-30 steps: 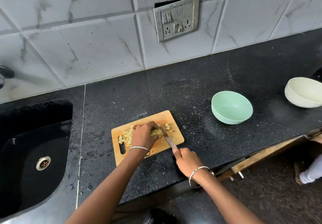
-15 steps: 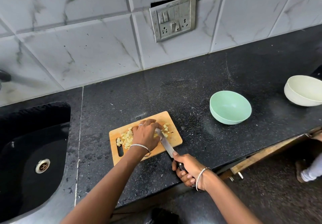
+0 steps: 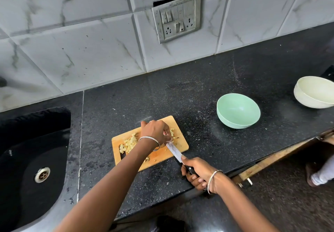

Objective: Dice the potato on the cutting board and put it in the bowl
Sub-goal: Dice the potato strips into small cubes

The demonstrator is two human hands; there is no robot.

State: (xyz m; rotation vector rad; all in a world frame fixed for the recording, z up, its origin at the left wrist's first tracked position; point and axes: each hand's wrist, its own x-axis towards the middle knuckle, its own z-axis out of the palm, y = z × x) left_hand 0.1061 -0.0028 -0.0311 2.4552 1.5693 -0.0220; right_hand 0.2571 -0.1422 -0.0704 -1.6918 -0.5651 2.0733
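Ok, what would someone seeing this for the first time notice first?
A wooden cutting board sits at the front edge of the counter, diced potato piled on its left part. The left hand is down on the board at the tip of a knife that the right hand grips. An empty mint-green bowl stands to the right.

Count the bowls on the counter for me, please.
2. A mint-green bowl sits right of the cutting board; a cream bowl stands farther right, partly cut off by the frame edge. Others may lie out of view.
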